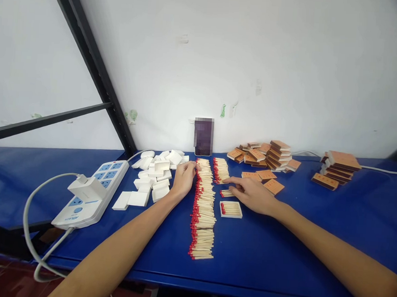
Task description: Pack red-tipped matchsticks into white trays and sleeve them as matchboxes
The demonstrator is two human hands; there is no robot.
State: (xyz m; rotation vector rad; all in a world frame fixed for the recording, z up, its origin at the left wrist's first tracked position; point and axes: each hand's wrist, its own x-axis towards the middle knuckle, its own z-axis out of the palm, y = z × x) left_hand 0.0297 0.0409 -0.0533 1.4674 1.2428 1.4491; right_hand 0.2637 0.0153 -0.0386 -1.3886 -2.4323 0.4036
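Observation:
A long row of red-tipped matches (203,211) lies down the middle of the blue table (280,247). My left hand (183,179) rests against the row's far left side, fingers curled on the matches there. A shorter row of matches (220,170) lies just right of it. My right hand (251,193) lies flat, forefinger stretched toward that shorter row, over a small bunch of matches (226,193). A white inner tray filled with matches (230,209) sits just in front of my right hand.
A heap of empty white trays (153,175) lies left of my left hand. A white power strip (91,193) with a plug and cable sits at the far left. Orange matchbox sleeves (263,154) are piled behind my right hand, another stack (336,168) farther right. A dark phone (203,136) leans on the wall.

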